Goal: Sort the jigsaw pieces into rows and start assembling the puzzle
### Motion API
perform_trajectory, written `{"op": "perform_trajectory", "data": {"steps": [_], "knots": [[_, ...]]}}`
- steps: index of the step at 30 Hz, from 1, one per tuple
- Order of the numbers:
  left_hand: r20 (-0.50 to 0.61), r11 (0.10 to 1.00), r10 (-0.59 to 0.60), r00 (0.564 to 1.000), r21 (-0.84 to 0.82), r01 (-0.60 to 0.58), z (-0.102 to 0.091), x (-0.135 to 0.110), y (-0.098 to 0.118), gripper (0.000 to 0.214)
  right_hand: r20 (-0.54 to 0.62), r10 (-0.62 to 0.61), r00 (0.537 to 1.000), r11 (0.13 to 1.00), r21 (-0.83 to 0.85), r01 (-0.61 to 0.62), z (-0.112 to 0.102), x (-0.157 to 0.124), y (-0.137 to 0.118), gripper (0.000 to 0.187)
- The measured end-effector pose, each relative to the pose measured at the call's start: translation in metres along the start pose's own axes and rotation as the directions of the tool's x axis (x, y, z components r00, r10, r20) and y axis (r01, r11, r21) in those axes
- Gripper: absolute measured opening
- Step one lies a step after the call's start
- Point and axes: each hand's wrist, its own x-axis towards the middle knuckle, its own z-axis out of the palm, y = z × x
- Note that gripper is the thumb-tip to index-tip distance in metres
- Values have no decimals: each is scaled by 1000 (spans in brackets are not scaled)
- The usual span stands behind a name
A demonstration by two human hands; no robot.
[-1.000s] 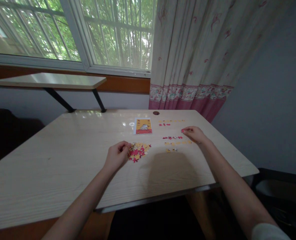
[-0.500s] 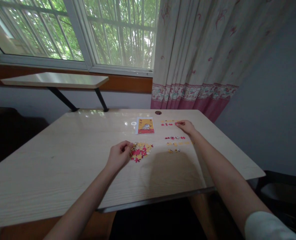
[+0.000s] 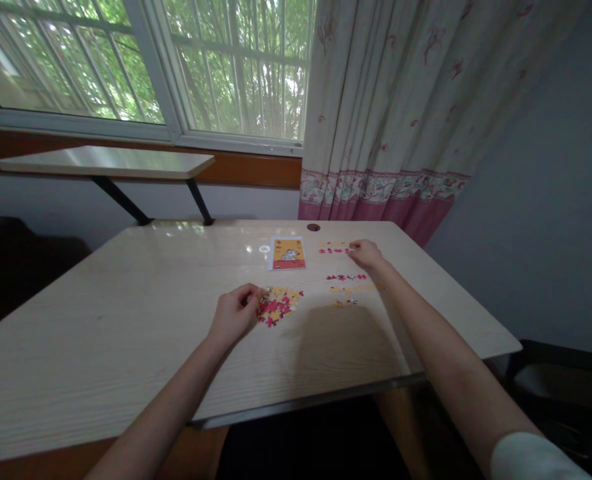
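On the pale wood table point(image 3: 126, 320), roughly mid-desk, sat the loose pile of puzzle pieces point(image 3: 280, 303). They were tiny red and yellow bits all jumbled together, way too small on my feed to make out any print. The left hand point(image 3: 233, 315) was loosely curled with its fingertips at the pile's left edge; I couldn't tell if it had a piece pinched. The right hand point(image 3: 367, 254) was farther out, fingers bunched at the right end of a short red row point(image 3: 332, 251), and again I couldn't see if it held anything. Nearer to me were another red row point(image 3: 346, 277), a yellow row point(image 3: 356, 288) and a stubby row point(image 3: 345, 302). An orange picture card point(image 3: 288, 254) lay flat just beyond the pile, left of the rows.
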Motion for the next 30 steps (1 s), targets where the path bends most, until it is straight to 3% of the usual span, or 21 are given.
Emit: {"op": "perform_trajectory", "data": {"steps": [2,4,6,10,13,17,25,30], "knots": [[5,1000,8,1000,12,-9,0,0,0,34,-36,-37,999,999,29,38,1,-14,-20,33],[-2,999,12,1000,36,-12,0,0,-1,34,-45,-172,984,979,100,176,5,-36,-46,29],[-9,998,16,1000,63,-15,-1,0,-1,34,-23,-343,939,925,166,342,14,-63,-74,24],[12,993,41,999,109,-42,-2,-1,0,33,98,-523,847,852,93,516,37,-112,-116,20],[43,987,73,996,137,-78,-2,-1,0,33,155,-627,763,778,72,624,49,-132,-125,22],[53,973,113,992,196,-121,-2,-2,1,33,121,-725,678,687,178,704,53,-138,-116,22],[165,960,146,975,217,-180,-3,-4,6,33,51,-684,727,715,247,655,60,-142,-110,23],[218,957,174,960,194,-217,-2,-5,5,34,54,-681,730,710,290,642,60,-144,-113,20]]}}
